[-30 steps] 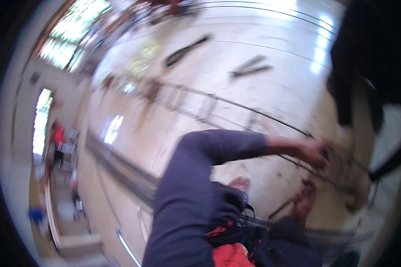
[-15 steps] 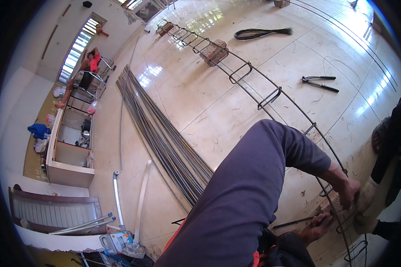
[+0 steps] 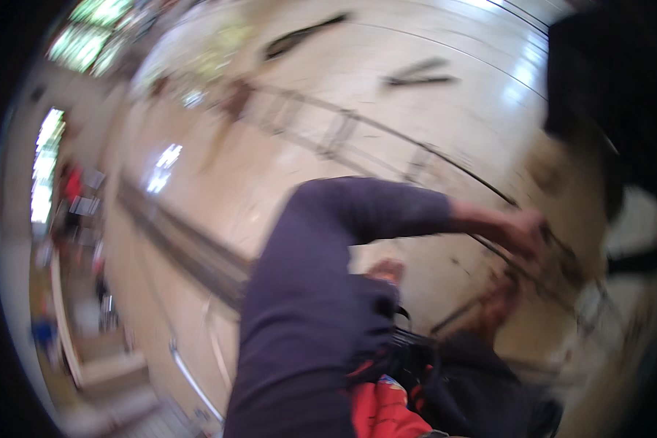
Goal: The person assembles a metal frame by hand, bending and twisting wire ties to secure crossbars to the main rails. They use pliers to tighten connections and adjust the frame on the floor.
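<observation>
Motion blurs the whole view. My left arm, in a dark sleeve, bends across the middle, and my left hand (image 3: 525, 230) is over the rebar cage (image 3: 460, 174) at the right. Its fingers are smeared, so what they hold does not show. Lower down, my right hand (image 3: 499, 299) is close to the same cage, also smeared. A thin dark rod (image 3: 454, 315) runs up to the right hand; I cannot tell whether the hand grips it. The cage is long bars with rectangular stirrups, stretching away to the upper left.
Pincers (image 3: 420, 76) and a bundle of dark tie wire (image 3: 303, 36) lie on the tiled floor beyond the cage. Loose steel bars (image 3: 186, 241) lie at the left. A person in dark clothes (image 3: 588, 80) with pale, glove-like shapes (image 3: 639, 219) is close at the right.
The view has swung, so the floor, cage and tools appear farther left and the picture is smeared. My left hand appears higher and farther left. A bare foot now shows below my left forearm.
</observation>
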Demonstrator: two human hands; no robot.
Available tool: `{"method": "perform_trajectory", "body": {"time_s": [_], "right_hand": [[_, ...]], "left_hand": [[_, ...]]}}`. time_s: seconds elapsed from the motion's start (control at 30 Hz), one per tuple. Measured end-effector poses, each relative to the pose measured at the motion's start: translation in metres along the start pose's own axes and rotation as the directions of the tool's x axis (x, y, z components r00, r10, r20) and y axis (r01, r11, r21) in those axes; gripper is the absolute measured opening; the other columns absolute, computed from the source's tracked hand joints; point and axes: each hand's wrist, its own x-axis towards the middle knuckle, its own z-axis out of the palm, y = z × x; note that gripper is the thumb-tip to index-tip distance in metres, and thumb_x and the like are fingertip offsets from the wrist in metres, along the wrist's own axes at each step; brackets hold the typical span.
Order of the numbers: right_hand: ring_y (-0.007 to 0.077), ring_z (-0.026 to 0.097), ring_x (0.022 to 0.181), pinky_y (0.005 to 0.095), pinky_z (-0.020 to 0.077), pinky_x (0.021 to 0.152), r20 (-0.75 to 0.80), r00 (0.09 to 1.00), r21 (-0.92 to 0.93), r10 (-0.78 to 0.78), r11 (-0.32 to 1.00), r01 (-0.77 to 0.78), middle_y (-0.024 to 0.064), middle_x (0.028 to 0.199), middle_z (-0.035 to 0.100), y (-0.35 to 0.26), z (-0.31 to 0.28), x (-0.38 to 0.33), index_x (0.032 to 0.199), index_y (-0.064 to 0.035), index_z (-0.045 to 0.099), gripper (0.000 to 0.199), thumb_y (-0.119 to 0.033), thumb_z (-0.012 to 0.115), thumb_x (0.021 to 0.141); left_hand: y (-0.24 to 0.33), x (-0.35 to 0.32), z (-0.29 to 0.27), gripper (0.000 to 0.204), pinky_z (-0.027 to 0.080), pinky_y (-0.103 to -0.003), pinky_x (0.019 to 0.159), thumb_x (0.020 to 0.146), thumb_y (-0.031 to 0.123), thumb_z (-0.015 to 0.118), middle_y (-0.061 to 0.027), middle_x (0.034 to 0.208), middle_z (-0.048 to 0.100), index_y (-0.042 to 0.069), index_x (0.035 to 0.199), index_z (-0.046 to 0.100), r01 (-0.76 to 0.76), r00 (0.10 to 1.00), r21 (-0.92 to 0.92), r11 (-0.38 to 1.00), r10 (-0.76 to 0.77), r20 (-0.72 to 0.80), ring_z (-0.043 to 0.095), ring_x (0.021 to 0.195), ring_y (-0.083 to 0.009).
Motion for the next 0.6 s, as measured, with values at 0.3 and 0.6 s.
{"method": "perform_trajectory", "body": {"time_s": [0.3,0.6], "right_hand": [[0.0023,0.035,0.054,0.02,0.0305,0.049,0.147,0.984,-0.064,0.104,0.993,-0.095,-0.005,0.06,0.042,-0.032,0.016,-0.007,0.102,-0.0051,0.058,0.016,-0.015,0.049,0.094],[0.0022,0.038,0.055,0.0207,0.0308,0.048,0.075,0.996,-0.163,0.04,0.986,-0.028,-0.0042,0.061,0.046,-0.021,0.017,-0.023,0.105,-0.0053,0.059,0.017,-0.013,0.053,0.091]], "left_hand": [[0.011,-0.007,0.001,0.038,0.047,-0.029,0.07,0.082,0.013,0.064,-0.0127,0.084,0.065,-0.003,0.114,0.051,0.144,0.989,-0.039,0.989,-0.143,0.025,0.061,0.078,-0.0162],[0.0,-0.012,0.006,0.04,0.046,-0.028,0.069,0.084,0.019,0.063,-0.014,0.084,0.065,-0.005,0.114,0.051,0.173,0.982,-0.006,0.985,-0.173,0.072,0.061,0.077,-0.0169]]}}
